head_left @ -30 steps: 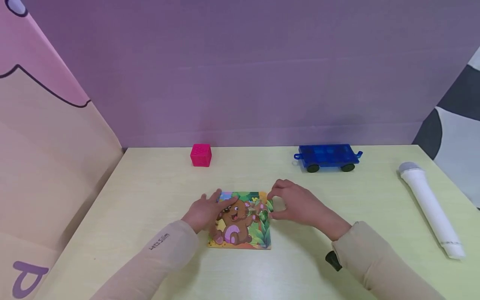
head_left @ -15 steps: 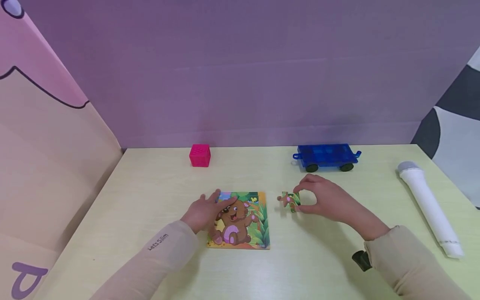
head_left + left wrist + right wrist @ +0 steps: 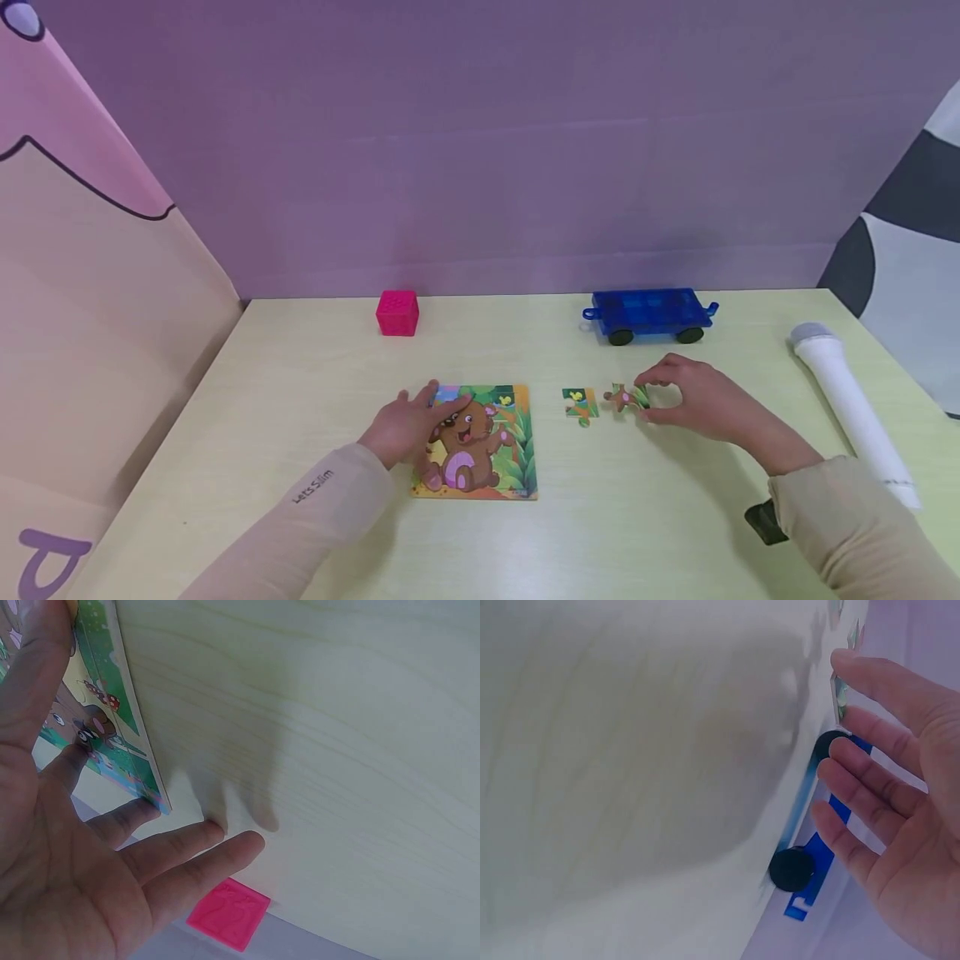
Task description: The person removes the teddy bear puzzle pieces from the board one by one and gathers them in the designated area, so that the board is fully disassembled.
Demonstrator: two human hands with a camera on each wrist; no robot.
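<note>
My left hand (image 3: 399, 427) rests on the left side of a square jigsaw puzzle (image 3: 468, 454) with a brown bear on it. Its fingers are spread, thumb and index finger lying over the picture, as the left wrist view also shows. To the right of the puzzle, my right hand (image 3: 697, 400) pinches a small puzzle piece (image 3: 621, 398) by its right side, between thumb and index finger. That piece shows a brown paw and green leaves. Just left of it, a separate piece (image 3: 577, 402) with a yellow bird lies on the table.
A pink cube (image 3: 397, 313) stands near the back edge of the table (image 3: 315, 358). Further right is a blue toy wagon (image 3: 648, 312) with black wheels, behind the right hand. A white toy microphone (image 3: 855, 408) lies along the right side. A purple wall rises behind the table.
My right hand has moved from the puzzle's upper right corner out to the right with the paw piece. The bird piece now shows on the table. The left hand has stayed on the puzzle.
</note>
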